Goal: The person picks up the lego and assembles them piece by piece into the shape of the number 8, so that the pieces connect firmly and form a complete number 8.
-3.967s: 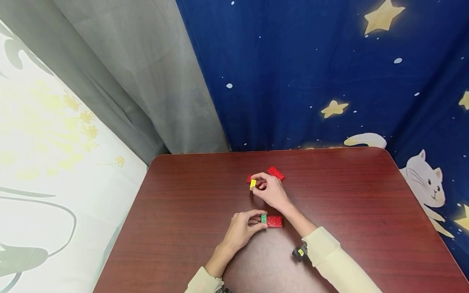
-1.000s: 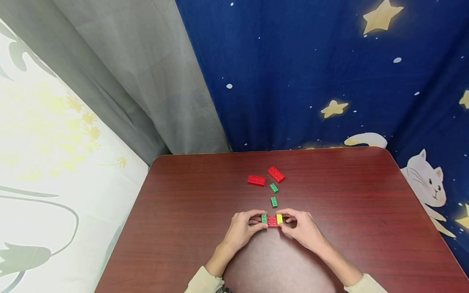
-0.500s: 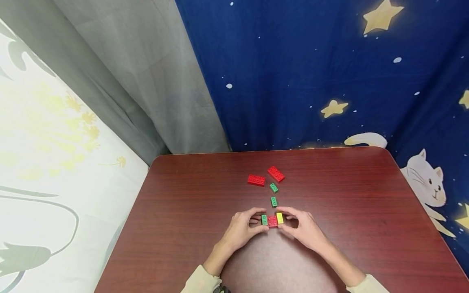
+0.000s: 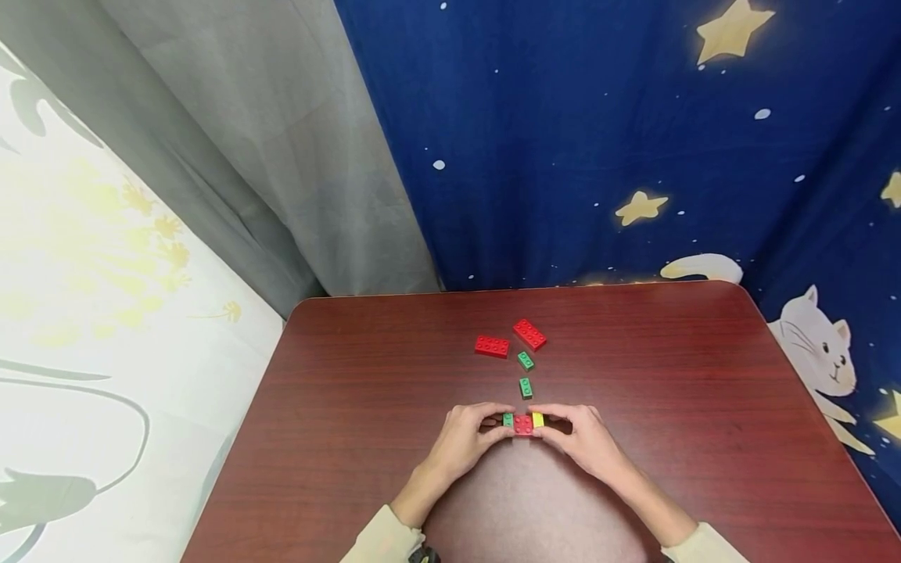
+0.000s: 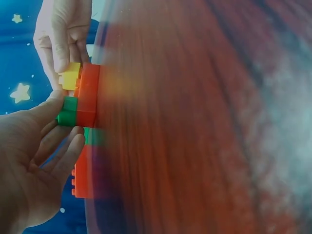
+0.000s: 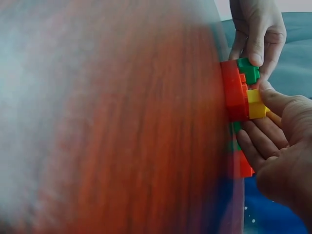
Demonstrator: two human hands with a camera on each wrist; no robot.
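A red building brick [image 4: 523, 425] lies on the table between both hands, studs up. On its left end sits a small green brick [image 4: 508, 420], which the left hand [image 4: 461, 438] pinches between thumb and fingers. The right hand [image 4: 580, 442] pinches a yellow brick [image 4: 538, 420] at the red brick's other end. In the right wrist view the yellow brick [image 6: 255, 104] stands against the red brick's studded side [image 6: 236, 92]. Bare studs show between the two small bricks. The fingers partly cover both of them.
Behind the hands lie two loose green bricks [image 4: 525, 388] and two loose red bricks [image 4: 492, 346]. The dark red table [image 4: 380, 367] has its far edge close to the blue starry curtain [image 4: 563, 156].
The right hand has brought the yellow brick from the back of the table to the red brick's right end. Within the last half second its fingers moved slightly over it. The left hand stays put.
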